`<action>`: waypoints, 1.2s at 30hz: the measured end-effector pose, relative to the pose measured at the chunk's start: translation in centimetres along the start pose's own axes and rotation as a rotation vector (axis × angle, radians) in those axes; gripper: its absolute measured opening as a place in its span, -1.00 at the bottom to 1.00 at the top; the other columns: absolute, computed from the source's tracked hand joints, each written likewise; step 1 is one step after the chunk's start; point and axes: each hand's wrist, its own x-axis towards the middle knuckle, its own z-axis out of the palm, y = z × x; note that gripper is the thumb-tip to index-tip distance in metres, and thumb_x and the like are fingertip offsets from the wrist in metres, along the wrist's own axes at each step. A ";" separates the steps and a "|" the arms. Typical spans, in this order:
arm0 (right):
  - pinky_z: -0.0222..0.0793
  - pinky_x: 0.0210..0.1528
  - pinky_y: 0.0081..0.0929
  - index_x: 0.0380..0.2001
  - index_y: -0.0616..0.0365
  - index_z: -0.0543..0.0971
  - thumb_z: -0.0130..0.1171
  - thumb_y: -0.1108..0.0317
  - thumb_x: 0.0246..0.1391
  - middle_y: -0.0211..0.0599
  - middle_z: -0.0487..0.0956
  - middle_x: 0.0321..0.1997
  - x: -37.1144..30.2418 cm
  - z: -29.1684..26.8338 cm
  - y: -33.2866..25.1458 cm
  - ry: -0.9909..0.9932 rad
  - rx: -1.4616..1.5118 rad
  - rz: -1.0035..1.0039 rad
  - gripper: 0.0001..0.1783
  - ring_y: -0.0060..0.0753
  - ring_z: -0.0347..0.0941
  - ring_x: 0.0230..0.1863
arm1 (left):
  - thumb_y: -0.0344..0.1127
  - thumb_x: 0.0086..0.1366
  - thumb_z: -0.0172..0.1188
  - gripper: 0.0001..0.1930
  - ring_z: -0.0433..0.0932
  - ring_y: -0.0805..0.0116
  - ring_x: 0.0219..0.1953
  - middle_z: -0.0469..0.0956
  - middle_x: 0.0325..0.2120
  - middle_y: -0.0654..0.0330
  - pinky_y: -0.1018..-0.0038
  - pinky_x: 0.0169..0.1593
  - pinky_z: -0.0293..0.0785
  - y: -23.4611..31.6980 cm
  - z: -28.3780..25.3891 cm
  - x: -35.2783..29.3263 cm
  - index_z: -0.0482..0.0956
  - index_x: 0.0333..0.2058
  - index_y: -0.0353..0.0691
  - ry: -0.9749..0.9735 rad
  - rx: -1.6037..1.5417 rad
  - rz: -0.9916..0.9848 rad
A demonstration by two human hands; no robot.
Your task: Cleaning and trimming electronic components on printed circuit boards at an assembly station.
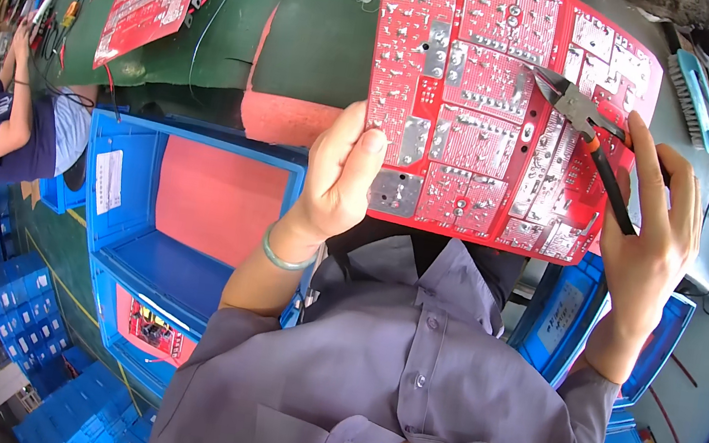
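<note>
The left hand [339, 173] is gripping the near-left edge of a red circuit board [492, 95], thumb on top, and is holding it tilted over the near edge of the green table [316, 51]. The right hand [663, 213] is holding diagonal cutters [578, 108], whose tips are pointing at the upper middle of the board; whether they are touching it, I cannot tell.

Judging by the face that is showing, soldering is largely done: joints are dotting nearly every section. Trimming or checking seems to be under way, but how many leads are still needing a cut is too small to tell. A second red board [158, 0] is lying farther left, wires trailing from it.

The board is looking flat, stiff and rectangular, its glossy red surface broken by dull silver solder patches (rather lumpy ones). The cutters are combining grey metal with black-and-orange grips. A blue plastic crate [111, 226], lined with pinkish sheet, is standing below the table's edge, and a pale-blue brush [694, 98] is lying right.
</note>
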 end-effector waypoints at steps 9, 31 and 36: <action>0.37 -0.23 -0.39 -0.03 0.02 0.50 0.25 0.57 -0.35 -0.29 0.45 -0.25 -1.0 -0.1 -0.4 -0.085 0.019 0.038 -0.36 -0.33 0.42 -0.24 | -0.40 0.37 -0.23 -0.70 0.42 0.52 -0.13 0.48 -0.17 0.16 0.57 -0.04 0.32 0.8 0.0 0.6 0.32 -0.03 -0.43 -0.060 -0.171 -0.086; 0.30 -0.13 -0.32 -0.05 0.01 0.51 0.18 0.65 -0.37 -0.28 0.45 -0.22 0.1 -0.5 -2.2 -0.202 -0.032 -0.151 -0.35 -0.28 0.40 -0.22 | -0.40 0.31 -0.19 -0.59 0.39 0.41 -0.01 0.42 -0.04 0.08 0.51 0.08 0.26 0.3 -0.5 0.9 0.21 0.09 -0.49 -0.102 -0.358 -0.126; 0.32 -0.19 -0.35 -0.08 -0.01 0.54 0.18 0.65 -0.35 -0.30 0.45 -0.28 0.8 -0.6 -2.8 -0.221 -0.042 -0.212 -0.39 -0.31 0.41 -0.28 | -0.38 0.31 -0.18 -0.59 0.40 0.44 -0.04 0.43 -0.07 0.10 0.54 0.06 0.26 0.2 -0.5 0.9 0.22 0.08 -0.49 -0.090 -0.319 -0.112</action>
